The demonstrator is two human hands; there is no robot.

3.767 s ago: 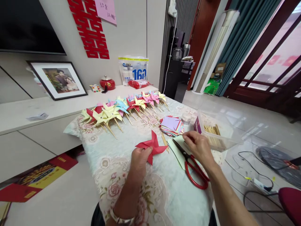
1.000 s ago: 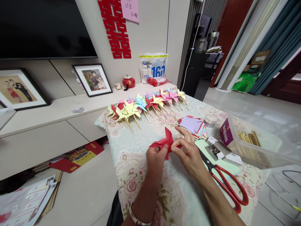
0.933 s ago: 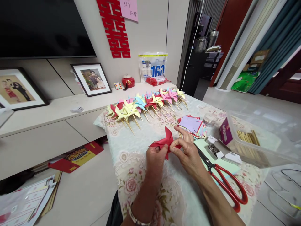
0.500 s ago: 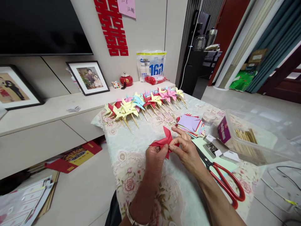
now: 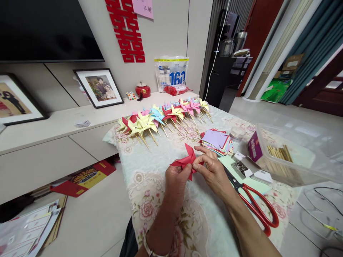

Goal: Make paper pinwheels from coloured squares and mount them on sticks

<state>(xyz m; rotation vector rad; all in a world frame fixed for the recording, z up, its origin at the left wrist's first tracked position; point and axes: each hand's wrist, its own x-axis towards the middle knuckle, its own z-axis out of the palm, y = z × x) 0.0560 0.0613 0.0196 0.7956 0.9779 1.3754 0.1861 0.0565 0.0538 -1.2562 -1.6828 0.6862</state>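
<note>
A red paper pinwheel is held above the tablecloth between both hands, its blades folded toward the middle. My left hand pinches it near the centre from the left, thumb on top. From the right, my right hand grips it with thumb and index finger, the other fingers curled loosely. Part of the pinwheel's right side is hidden by the fingers. Red-handled scissors lie beside my right forearm on a pale green sheet. A small open box of metal fasteners sits just beyond them.
Finished pinwheels on sticks lie in rows at the table's far side. Right of them are stacked coloured paper squares, a round clear container and a clear plastic bin with wooden sticks. Picture frames stand on the cabinet behind.
Both hands keep their grip on the red pinwheel in almost the same pose. The whole view has shifted very slightly; nothing else has visibly moved.
</note>
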